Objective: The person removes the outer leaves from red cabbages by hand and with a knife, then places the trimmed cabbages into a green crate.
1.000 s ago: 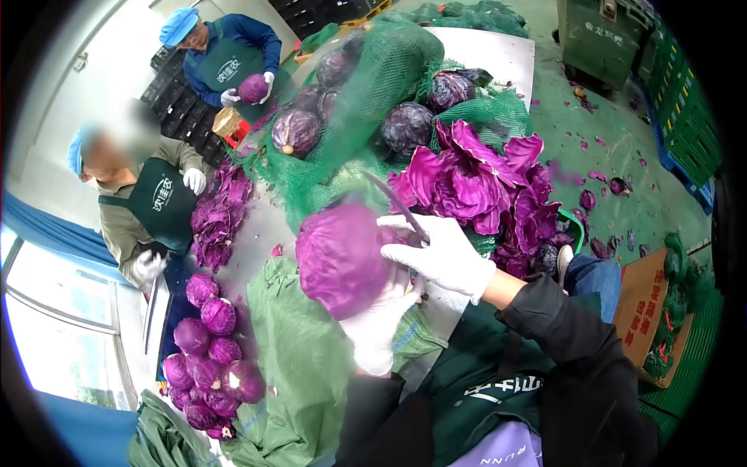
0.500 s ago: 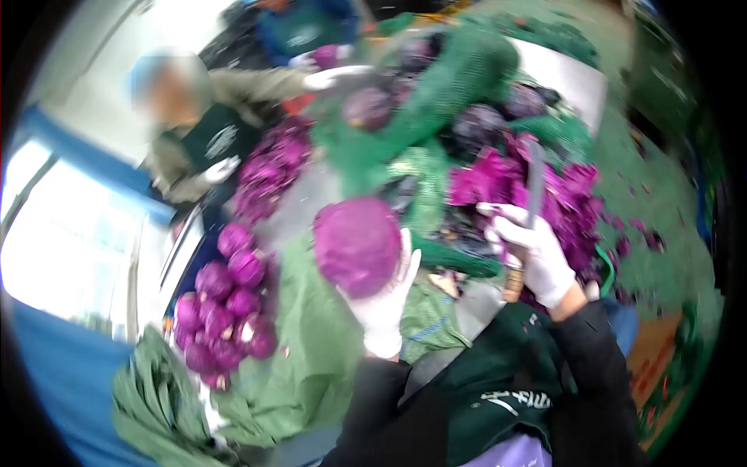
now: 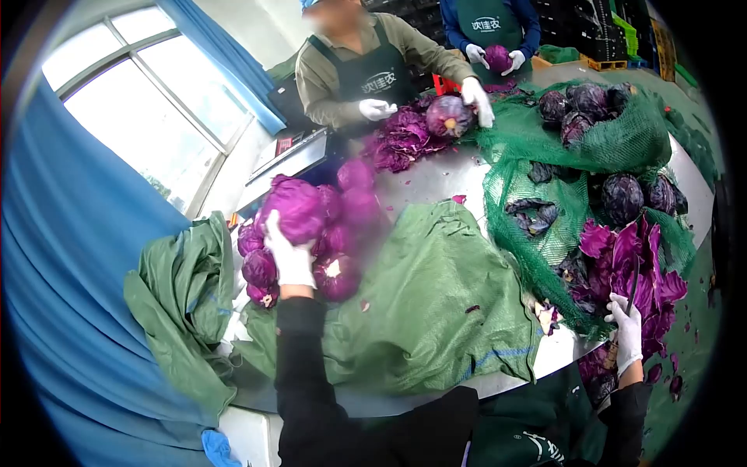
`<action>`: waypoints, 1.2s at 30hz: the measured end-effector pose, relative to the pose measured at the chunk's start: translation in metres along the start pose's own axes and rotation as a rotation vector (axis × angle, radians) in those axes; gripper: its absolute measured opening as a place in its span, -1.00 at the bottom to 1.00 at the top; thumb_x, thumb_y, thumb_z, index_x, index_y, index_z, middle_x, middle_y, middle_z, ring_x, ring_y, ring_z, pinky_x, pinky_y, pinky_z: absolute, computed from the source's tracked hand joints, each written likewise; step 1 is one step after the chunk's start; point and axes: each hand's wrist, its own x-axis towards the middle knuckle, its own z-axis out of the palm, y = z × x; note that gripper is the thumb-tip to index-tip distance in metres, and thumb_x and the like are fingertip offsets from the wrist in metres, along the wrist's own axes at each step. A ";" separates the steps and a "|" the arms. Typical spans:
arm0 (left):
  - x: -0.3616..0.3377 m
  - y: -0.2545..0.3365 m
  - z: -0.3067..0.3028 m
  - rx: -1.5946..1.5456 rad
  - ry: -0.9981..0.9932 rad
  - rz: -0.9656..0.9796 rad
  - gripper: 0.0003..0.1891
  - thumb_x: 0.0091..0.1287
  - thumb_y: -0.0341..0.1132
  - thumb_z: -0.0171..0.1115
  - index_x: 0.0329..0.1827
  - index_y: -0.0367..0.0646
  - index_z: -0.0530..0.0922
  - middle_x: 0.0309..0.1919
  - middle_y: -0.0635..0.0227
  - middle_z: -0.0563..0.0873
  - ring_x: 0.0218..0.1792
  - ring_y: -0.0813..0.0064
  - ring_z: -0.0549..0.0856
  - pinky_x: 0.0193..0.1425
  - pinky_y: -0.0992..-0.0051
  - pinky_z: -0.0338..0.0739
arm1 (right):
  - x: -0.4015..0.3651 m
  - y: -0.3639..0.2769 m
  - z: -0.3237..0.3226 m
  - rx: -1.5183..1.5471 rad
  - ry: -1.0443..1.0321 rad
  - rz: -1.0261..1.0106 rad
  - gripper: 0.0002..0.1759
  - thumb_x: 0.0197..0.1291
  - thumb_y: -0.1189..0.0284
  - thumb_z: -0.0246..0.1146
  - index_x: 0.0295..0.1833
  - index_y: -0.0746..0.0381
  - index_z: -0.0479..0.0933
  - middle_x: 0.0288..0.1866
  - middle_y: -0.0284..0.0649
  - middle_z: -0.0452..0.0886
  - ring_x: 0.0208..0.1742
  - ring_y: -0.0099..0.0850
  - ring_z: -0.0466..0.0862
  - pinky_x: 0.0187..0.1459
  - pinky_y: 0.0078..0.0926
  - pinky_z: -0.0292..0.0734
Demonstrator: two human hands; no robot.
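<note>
Cupping a cabbage [image 3: 297,208] in my left hand [image 3: 289,253] at the pile [image 3: 338,274] left of the sack [image 3: 436,303], fingers clamped on it, I curl the fingers of my right hand [image 3: 627,335] round a knife [image 3: 634,286] right of the sack.

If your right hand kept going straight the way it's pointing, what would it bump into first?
Probably the loose purple leaves just past the fingers of the right hand, though it's hard to tell how far away they are.
</note>
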 end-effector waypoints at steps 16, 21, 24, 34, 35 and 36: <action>0.179 -0.010 -0.119 0.457 0.186 0.160 0.00 0.08 0.02 0.52 0.57 0.20 0.11 0.46 0.18 0.33 0.39 -0.01 0.37 0.26 -0.26 0.37 | -0.012 -0.002 0.002 -0.065 0.052 0.060 -0.63 0.43 0.31 0.17 0.25 0.21 0.53 -0.16 -0.41 0.62 -0.29 -0.69 0.57 -0.51 -0.73 0.33; 0.170 0.033 -0.120 1.167 0.304 0.354 -0.24 0.28 -0.17 0.40 0.48 -0.32 0.31 0.35 0.02 0.54 0.32 0.21 0.56 0.39 0.39 0.39 | -0.012 -0.005 0.004 -0.048 0.095 -0.029 -0.63 0.45 0.33 0.16 0.28 0.22 0.53 -0.19 -0.42 0.62 -0.34 -0.73 0.54 -0.55 -0.77 0.29; 0.195 0.024 -0.171 1.217 0.182 0.471 -0.47 0.42 -0.27 0.20 0.41 -0.30 0.42 0.37 0.05 0.53 0.32 0.22 0.56 0.39 0.40 0.39 | -0.008 -0.007 0.005 -0.051 0.155 -0.146 -0.61 0.44 0.36 0.18 0.30 0.25 0.52 -0.16 -0.42 0.62 -0.38 -0.75 0.50 -0.56 -0.79 0.25; 0.087 0.025 -0.053 1.387 0.498 0.604 -0.58 0.34 -0.26 0.27 0.16 -0.35 0.53 0.05 -0.14 0.66 0.02 0.02 0.69 0.14 0.20 0.57 | 0.021 -0.017 0.013 -1.034 0.432 -0.618 -0.10 -0.02 0.26 0.53 0.49 -0.04 0.35 0.46 0.02 0.31 0.41 -0.02 0.41 0.33 -0.17 0.43; 0.076 0.017 -0.032 1.306 0.309 0.741 -0.52 0.35 -0.24 0.30 0.23 -0.37 0.49 0.11 -0.12 0.63 0.11 0.04 0.64 0.26 0.21 0.51 | 0.021 -0.012 0.017 -1.012 0.427 -0.446 -0.04 -0.06 0.22 0.54 0.52 -0.04 0.32 0.46 0.06 0.31 0.47 0.06 0.35 0.40 -0.12 0.36; 0.083 0.008 -0.019 1.253 0.154 0.775 -0.50 0.37 -0.24 0.29 0.28 -0.38 0.46 0.17 -0.10 0.60 0.18 0.06 0.59 0.33 0.24 0.44 | 0.029 0.005 0.015 -1.031 0.453 -0.387 -0.01 -0.06 0.15 0.53 0.53 -0.08 0.28 0.44 0.06 0.33 0.44 0.07 0.38 0.34 -0.09 0.45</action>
